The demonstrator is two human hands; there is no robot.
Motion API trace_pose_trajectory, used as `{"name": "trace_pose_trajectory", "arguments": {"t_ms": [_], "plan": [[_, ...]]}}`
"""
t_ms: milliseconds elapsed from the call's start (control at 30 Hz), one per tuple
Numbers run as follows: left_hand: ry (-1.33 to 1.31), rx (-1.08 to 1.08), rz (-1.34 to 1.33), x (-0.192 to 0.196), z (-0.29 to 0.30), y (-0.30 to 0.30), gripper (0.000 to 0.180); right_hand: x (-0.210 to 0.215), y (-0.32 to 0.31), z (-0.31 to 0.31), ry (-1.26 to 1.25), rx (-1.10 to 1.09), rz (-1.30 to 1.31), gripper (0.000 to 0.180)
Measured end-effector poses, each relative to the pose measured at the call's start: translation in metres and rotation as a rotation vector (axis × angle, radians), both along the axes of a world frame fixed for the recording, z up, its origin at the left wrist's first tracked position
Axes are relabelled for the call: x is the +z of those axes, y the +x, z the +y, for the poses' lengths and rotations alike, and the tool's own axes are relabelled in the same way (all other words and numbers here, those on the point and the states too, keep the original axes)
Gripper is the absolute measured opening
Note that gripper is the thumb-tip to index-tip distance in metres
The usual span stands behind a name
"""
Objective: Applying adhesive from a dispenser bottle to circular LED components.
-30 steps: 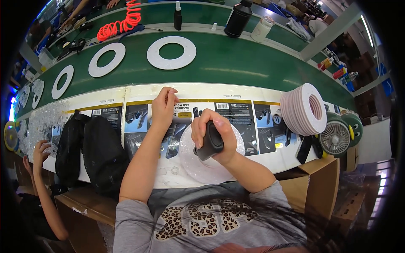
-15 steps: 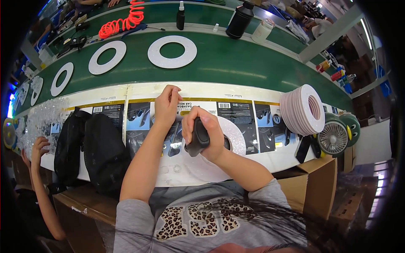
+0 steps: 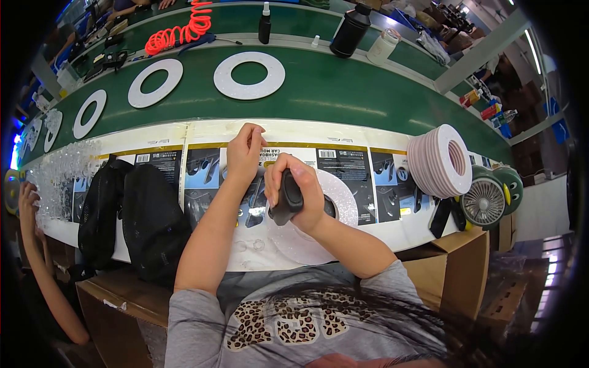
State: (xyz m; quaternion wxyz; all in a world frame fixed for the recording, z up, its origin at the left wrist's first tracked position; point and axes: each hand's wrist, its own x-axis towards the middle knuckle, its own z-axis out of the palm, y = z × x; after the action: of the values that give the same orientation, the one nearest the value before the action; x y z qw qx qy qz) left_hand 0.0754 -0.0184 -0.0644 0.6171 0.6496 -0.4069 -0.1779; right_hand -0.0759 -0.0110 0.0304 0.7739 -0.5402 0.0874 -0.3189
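Observation:
My right hand (image 3: pixel 300 190) is wrapped round a thick black tool handle (image 3: pixel 287 199), seen almost end-on. Its working end is hidden. Below the handle lies a glittery white ring disc (image 3: pixel 337 190) with a hole at its middle, partly covered by my hand and forearm. Farther left, my left hand (image 3: pixel 246 150) rests over the printed packaging sheets, its fingers loosely bent with nothing visible in them. Two small clear pieces (image 3: pixel 259 244) lie beside the disc, near the bench's front edge.
Similar white rings (image 3: pixel 250 92) lie on the green belt (image 3: pixel 343 86). A stack of rings (image 3: pixel 429 162) and a small fan (image 3: pixel 485 199) stand at right. Black pouches (image 3: pixel 153 214) and clear plastic pieces (image 3: pixel 58 168) occupy the left, beside another person's hand (image 3: pixel 27 205). Bottles (image 3: pixel 351 30) stand behind.
At the far left the other person's hand has moved farther left and upward. My two hands, the tool handle and the disc stay nearly where they were.

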Motion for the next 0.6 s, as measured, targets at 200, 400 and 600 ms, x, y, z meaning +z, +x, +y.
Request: {"name": "trace_pose_trajectory", "arguments": {"t_ms": [200, 400, 600], "plan": [[0.017, 0.011, -0.017, 0.0, 0.0, 0.0, 0.021, 0.005, -0.001, -0.003, 0.05, -0.017, -0.02, 0.04], [0.016, 0.005, -0.011, -0.001, 0.001, 0.001, 0.021, 0.01, -0.001, -0.011, 0.057, -0.044, -0.083, 0.039], [-0.012, -0.005, -0.006, -0.002, -0.001, 0.0, 0.021, 0.001, 0.004, -0.019, -0.001, -0.062, -0.061, 0.039]]}}
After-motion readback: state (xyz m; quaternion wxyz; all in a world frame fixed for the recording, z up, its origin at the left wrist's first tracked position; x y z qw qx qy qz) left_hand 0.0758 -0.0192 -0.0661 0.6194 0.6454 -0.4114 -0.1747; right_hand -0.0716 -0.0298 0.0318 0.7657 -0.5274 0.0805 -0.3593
